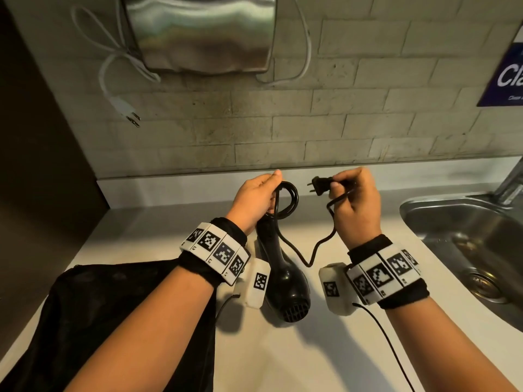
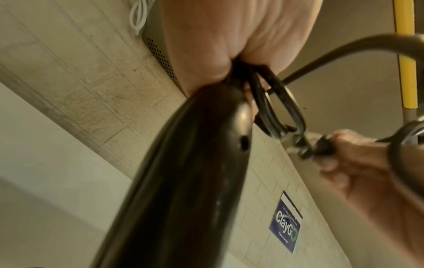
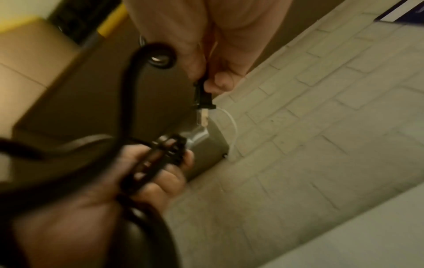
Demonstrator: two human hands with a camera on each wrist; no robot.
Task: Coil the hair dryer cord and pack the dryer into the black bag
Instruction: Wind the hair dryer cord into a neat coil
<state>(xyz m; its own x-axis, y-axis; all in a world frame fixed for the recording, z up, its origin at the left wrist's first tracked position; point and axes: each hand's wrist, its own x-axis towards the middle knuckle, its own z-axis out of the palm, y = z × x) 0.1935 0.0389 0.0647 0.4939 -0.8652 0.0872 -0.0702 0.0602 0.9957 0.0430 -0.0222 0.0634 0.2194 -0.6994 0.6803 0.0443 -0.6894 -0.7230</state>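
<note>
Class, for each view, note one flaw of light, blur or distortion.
Head view: wall tiles bow from the wide lens, and glare streaks the steel dispenser. Left wrist view: the dryer handle looms soft. Right wrist view: dim, with the left hand smeared.

Pale worktop (image 1: 169,230) under hands, low white ledge along its back edge. Beyond hands: wall (image 1: 325,128) of pale grey brick-shaped tiles, grimy joints. High on wall, above left hand: steel hand dryer (image 1: 198,32), white cable (image 1: 113,72) looped beside it, plug dangling loose. Right of right hand: steel sink (image 1: 452,236) sunk into worktop, tap base at its back. Blue sign (image 1: 503,77) on wall, upper right. Dark panel far left. Warm, dim light.
</note>
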